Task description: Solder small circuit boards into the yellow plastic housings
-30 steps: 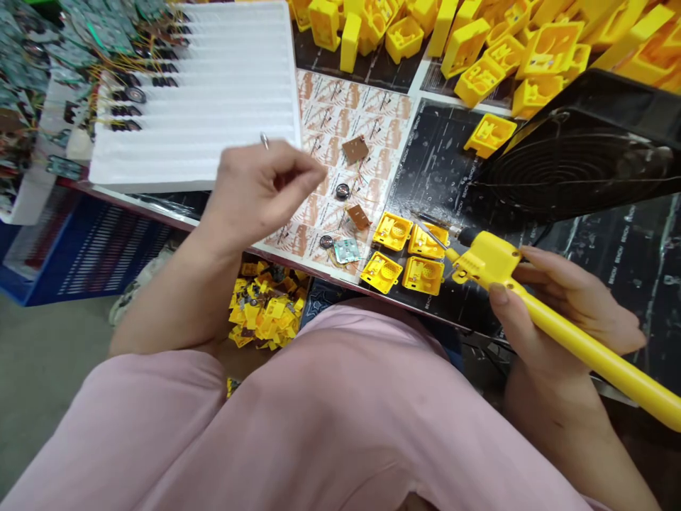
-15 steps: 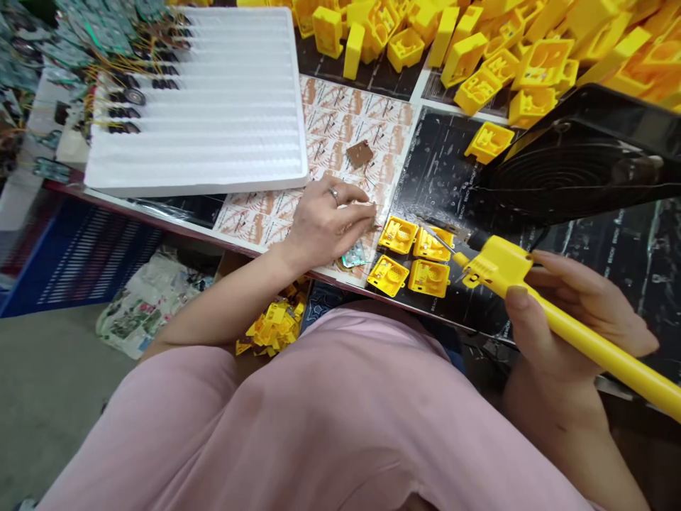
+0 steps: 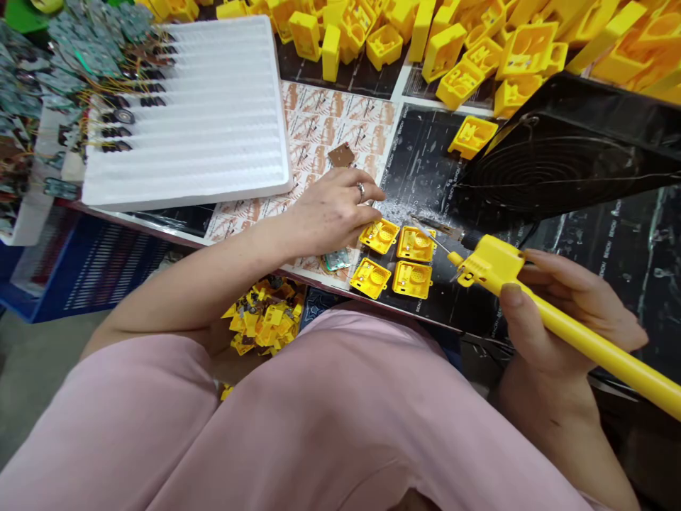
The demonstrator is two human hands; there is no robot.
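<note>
You've a white foam tray (image 3: 186, 121) top L; black fan (image 3: 558, 170) R; yellow housing pile (image 3: 462, 74) behind; PCBs (image 3: 90, 42) far L.

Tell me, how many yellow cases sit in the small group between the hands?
4 cases in a square: back left, at the fingertips of the left hand; back right, by the tip of the tool; front left; front right. None seems hidden.

We are finding four housings (image 3: 413, 245) lying in a square on the bench (image 3: 425, 170), the foam tray (image 3: 186, 113) lying behind-left, the fan (image 3: 553, 170) standing right.
</note>
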